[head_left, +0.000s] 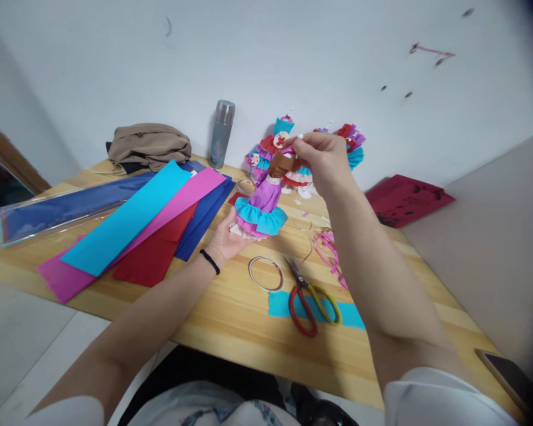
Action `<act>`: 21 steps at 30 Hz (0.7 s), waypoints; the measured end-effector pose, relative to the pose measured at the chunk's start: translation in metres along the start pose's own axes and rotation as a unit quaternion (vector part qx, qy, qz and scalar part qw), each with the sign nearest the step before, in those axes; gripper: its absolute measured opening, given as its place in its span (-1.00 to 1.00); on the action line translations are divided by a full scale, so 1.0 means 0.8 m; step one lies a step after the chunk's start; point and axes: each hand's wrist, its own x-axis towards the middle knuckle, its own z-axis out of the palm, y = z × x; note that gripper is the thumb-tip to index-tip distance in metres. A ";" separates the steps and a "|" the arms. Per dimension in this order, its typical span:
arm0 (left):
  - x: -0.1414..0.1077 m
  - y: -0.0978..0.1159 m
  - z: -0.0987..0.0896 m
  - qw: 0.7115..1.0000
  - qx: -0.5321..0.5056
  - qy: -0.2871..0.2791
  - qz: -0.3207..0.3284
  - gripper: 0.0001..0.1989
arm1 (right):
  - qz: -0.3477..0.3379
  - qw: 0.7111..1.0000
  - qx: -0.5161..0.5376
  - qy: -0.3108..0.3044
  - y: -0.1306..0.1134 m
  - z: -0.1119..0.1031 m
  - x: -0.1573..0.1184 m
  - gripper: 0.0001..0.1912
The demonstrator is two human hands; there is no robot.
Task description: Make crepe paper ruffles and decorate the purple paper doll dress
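Observation:
A crepe-paper doll [266, 201] with a brown upper part, a purple skirt and turquoise and pink ruffles stands tilted between my hands. My left hand [231, 236] holds it from below, its fingers partly hidden under the skirt. At the doll's top, my right hand [326, 157] is closed in a pinch, with a small white bit showing at the fingertips. Scissors [305, 290] with one red and one yellow handle lie on the table below, across a turquoise paper strip [350, 313]. Beside them is a silvery ring [250, 273], perhaps a tape roll or wire.
Turquoise, pink, red and blue paper sheets [133, 219] overlap on the left. Behind them sit a brown cloth [148, 145] and a grey flask [222, 135]. Other paper dolls [284, 125] stand against the wall. Pink scraps [328, 248], a dark red folder [411, 200] and a phone [506, 376] lie rightward.

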 end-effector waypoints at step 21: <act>-0.003 -0.012 -0.003 0.999 0.027 0.024 0.034 -0.71 | -0.141 0.877 -0.456 -0.053 0.012 0.052 -0.130 -0.78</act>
